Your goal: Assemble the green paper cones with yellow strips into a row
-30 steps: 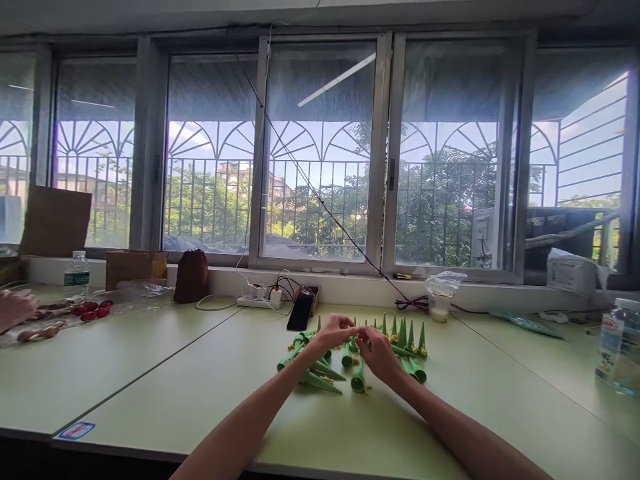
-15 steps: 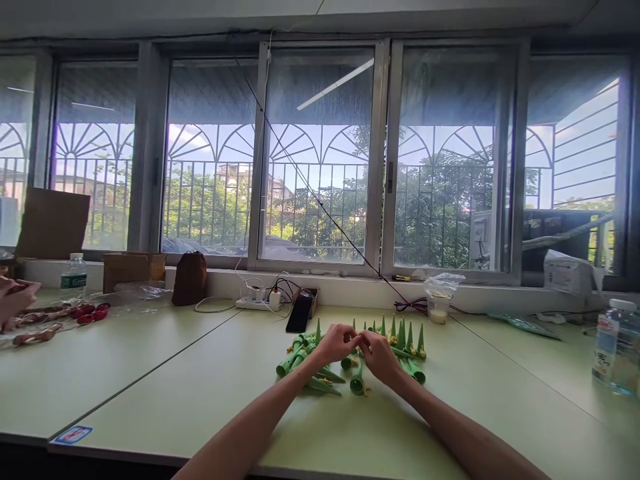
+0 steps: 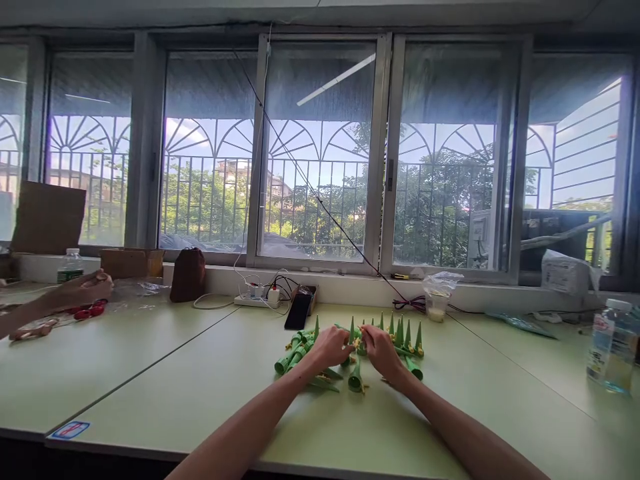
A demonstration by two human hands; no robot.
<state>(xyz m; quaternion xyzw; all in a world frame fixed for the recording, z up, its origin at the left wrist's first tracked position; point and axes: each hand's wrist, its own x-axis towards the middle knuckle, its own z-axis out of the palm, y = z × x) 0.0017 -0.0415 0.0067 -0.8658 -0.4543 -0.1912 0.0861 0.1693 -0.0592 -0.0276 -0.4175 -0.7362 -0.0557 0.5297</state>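
My left hand (image 3: 333, 348) is closed, fingertips curled together among a group of green cones. A small yellow piece (image 3: 357, 344) shows at its fingertips; whether they grip it or a cone behind it I cannot tell. My right hand (image 3: 381, 349) is in a pinch just to the right, on something too small to name. Several slim green cones (image 3: 419, 340) stand upright behind the hands, with yellow pieces at their bases. More cones lie in a heap (image 3: 295, 353) to the left. One lying cone (image 3: 355, 377) points its open end toward me.
A phone (image 3: 297, 311) leans by a small box behind the cones, near a power strip (image 3: 257, 301). A plastic cup (image 3: 436, 308) stands at the sill, a water bottle (image 3: 613, 347) at far right. Another person's hand (image 3: 95, 288) is at far left, near red-handled scissors (image 3: 91, 310).
My hands have parted slightly; before, their fingertips met. The yellow piece now shows between them. The other person's hand at the left has reached further into view.
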